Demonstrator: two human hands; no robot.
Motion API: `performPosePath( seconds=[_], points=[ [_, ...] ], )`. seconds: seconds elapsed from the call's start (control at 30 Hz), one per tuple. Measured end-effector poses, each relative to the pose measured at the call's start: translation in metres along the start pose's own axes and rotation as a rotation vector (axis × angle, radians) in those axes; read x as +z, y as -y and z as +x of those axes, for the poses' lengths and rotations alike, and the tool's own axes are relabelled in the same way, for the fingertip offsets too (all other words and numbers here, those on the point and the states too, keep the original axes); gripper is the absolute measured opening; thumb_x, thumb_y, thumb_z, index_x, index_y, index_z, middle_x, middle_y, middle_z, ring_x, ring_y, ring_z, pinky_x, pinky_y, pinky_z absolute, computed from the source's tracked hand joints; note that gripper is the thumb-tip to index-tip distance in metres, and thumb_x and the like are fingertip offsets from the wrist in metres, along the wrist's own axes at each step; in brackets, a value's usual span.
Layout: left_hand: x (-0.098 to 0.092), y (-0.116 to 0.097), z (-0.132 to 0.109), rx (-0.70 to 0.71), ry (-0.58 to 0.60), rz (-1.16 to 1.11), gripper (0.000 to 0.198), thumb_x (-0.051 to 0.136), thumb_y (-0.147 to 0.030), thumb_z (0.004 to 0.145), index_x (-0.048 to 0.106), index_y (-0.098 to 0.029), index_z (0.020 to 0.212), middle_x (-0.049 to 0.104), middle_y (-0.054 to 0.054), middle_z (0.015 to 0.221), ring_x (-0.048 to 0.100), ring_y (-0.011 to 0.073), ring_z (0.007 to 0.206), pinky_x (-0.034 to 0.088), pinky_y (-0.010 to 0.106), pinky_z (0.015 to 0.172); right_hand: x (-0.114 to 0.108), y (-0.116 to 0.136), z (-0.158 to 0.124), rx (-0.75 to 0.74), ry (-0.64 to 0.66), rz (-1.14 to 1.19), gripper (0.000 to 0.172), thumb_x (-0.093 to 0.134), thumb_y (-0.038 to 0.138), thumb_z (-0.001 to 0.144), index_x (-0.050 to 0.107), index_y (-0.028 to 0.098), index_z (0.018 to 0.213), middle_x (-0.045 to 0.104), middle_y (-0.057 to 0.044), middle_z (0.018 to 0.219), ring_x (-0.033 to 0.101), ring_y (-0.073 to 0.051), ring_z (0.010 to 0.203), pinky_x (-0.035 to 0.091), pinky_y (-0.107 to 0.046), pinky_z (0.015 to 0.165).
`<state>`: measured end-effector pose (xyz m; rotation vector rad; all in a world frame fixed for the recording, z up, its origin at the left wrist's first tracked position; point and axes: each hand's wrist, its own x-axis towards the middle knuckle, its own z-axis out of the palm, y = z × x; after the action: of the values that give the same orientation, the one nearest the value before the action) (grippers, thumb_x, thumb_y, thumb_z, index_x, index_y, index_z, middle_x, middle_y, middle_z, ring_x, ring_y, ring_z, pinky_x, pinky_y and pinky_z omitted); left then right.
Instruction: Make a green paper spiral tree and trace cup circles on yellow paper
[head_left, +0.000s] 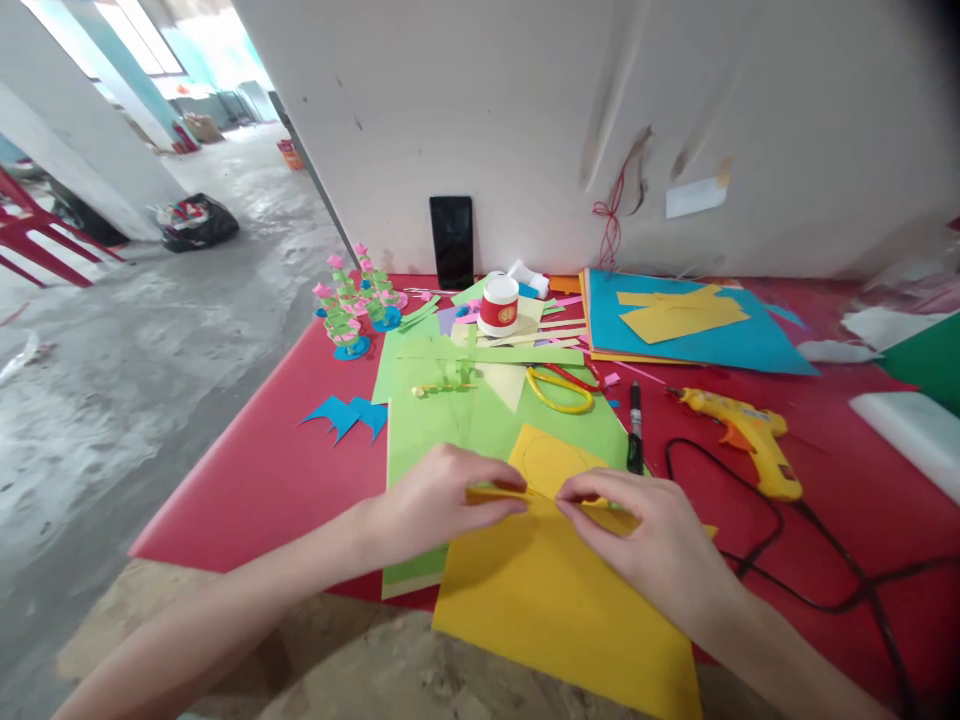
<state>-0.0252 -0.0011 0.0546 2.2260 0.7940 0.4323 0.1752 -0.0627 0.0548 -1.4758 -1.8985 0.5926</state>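
A sheet of yellow paper [562, 600] hangs partly over the table's front edge, and both hands pinch it near its upper part. My left hand [450, 495] is closed on the paper, thumb below and fingers above a raised fold. Close by on the right, my right hand [645, 520] pinches the same crease between thumb and fingers. Beyond the fingertips, a yellow flap [553, 455] shows a pencilled round outline. Whether the paper is folded or torn along the crease cannot be made out. Green sheets [420, 450] lie underneath.
Scissors [561, 392], a black pen [636, 425] and a yellow glue gun [750, 435] with a black cord lie beyond and right. A tape roll or cup [500, 305], a phone [453, 240], blue sheets [697, 345], blue cut-outs [349, 415] and small paper trees [345, 320] stand or lie around.
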Motion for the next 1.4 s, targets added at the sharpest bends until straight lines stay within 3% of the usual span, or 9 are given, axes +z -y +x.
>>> performPosePath(
  seconds=[0.13, 0.27, 0.47, 0.73, 0.83, 0.97, 1.07, 1.2, 1.4],
  points=[
    [0.021, -0.002, 0.0, 0.097, -0.077, 0.127, 0.015, 0.051, -0.02, 0.083, 0.066, -0.016, 0.082, 0.068, 0.0, 0.069, 0.06, 0.0093, 0.055, 0.042, 0.018, 0.052, 0.009, 0.003, 0.001, -0.015, -0.017, 0.037, 0.012, 0.055, 0.012, 0.071, 0.064, 0.02, 0.071, 0.068, 0.003, 0.07, 0.062, -0.011, 0.062, 0.048, -0.019, 0.059],
    [0.022, 0.0, -0.001, 0.147, -0.152, 0.12, 0.015, 0.051, -0.02, 0.084, 0.066, -0.016, 0.083, 0.068, -0.001, 0.069, 0.06, 0.0083, 0.054, 0.041, 0.017, 0.05, 0.012, 0.004, 0.002, -0.019, -0.077, 0.003, 0.013, 0.054, 0.011, 0.068, 0.063, 0.02, 0.066, 0.066, 0.005, 0.063, 0.06, -0.01, 0.055, 0.046, -0.02, 0.055],
    [0.002, -0.003, -0.01, 0.119, -0.217, 0.144, 0.014, 0.052, -0.017, 0.083, 0.066, -0.017, 0.082, 0.068, -0.002, 0.071, 0.063, 0.0092, 0.059, 0.044, 0.016, 0.053, -0.007, -0.006, -0.003, 0.069, -0.131, -0.108, 0.011, 0.054, 0.015, 0.067, 0.063, 0.021, 0.065, 0.067, 0.005, 0.064, 0.062, -0.012, 0.056, 0.048, -0.019, 0.055],
    [-0.036, 0.005, -0.033, 0.041, -0.282, 0.222, 0.012, 0.055, -0.02, 0.081, 0.066, -0.02, 0.08, 0.07, -0.002, 0.073, 0.064, 0.0108, 0.06, 0.048, 0.014, 0.054, -0.037, -0.049, -0.026, 0.19, -0.081, -0.184, 0.01, 0.053, 0.025, 0.068, 0.062, 0.021, 0.066, 0.066, 0.003, 0.06, 0.063, -0.014, 0.053, 0.05, -0.018, 0.05],
    [-0.043, 0.011, -0.037, 0.044, -0.319, 0.272, 0.009, 0.058, -0.02, 0.079, 0.066, -0.02, 0.077, 0.069, -0.003, 0.069, 0.062, 0.0089, 0.053, 0.045, 0.012, 0.047, -0.046, -0.057, -0.028, 0.177, -0.172, -0.356, 0.014, 0.052, 0.03, 0.07, 0.062, 0.02, 0.065, 0.066, 0.001, 0.059, 0.063, -0.016, 0.051, 0.049, -0.022, 0.046],
    [-0.034, 0.007, -0.03, 0.086, -0.219, 0.173, 0.011, 0.056, -0.016, 0.079, 0.067, -0.018, 0.078, 0.069, -0.001, 0.071, 0.064, 0.0089, 0.058, 0.045, 0.011, 0.05, -0.036, -0.03, -0.016, 0.0, -0.315, -0.369, 0.015, 0.05, 0.025, 0.078, 0.064, 0.018, 0.078, 0.068, -0.002, 0.079, 0.065, -0.015, 0.069, 0.052, -0.022, 0.063],
    [-0.021, -0.001, -0.022, 0.097, -0.193, 0.092, 0.01, 0.057, -0.014, 0.078, 0.067, -0.016, 0.079, 0.069, -0.001, 0.069, 0.063, 0.0084, 0.057, 0.045, 0.012, 0.05, -0.011, 0.002, -0.002, -0.185, -0.215, -0.137, 0.012, 0.056, 0.018, 0.076, 0.063, 0.019, 0.084, 0.068, 0.0, 0.084, 0.064, -0.012, 0.077, 0.049, -0.018, 0.073],
    [-0.01, -0.006, -0.017, 0.109, -0.17, 0.063, 0.01, 0.057, -0.012, 0.078, 0.067, -0.015, 0.081, 0.069, -0.001, 0.069, 0.063, 0.0079, 0.057, 0.044, 0.013, 0.052, 0.018, 0.025, 0.011, -0.134, -0.092, 0.069, 0.009, 0.057, 0.012, 0.074, 0.062, 0.02, 0.074, 0.066, 0.005, 0.07, 0.061, -0.008, 0.062, 0.047, -0.016, 0.059],
    [0.005, -0.007, -0.019, 0.101, -0.217, 0.02, 0.011, 0.057, -0.012, 0.079, 0.067, -0.016, 0.083, 0.068, -0.002, 0.068, 0.061, 0.0066, 0.055, 0.044, 0.013, 0.052, 0.024, 0.024, 0.009, -0.117, -0.076, 0.095, 0.01, 0.056, 0.01, 0.072, 0.06, 0.019, 0.069, 0.064, 0.005, 0.066, 0.059, -0.008, 0.059, 0.045, -0.018, 0.058]
  ],
)
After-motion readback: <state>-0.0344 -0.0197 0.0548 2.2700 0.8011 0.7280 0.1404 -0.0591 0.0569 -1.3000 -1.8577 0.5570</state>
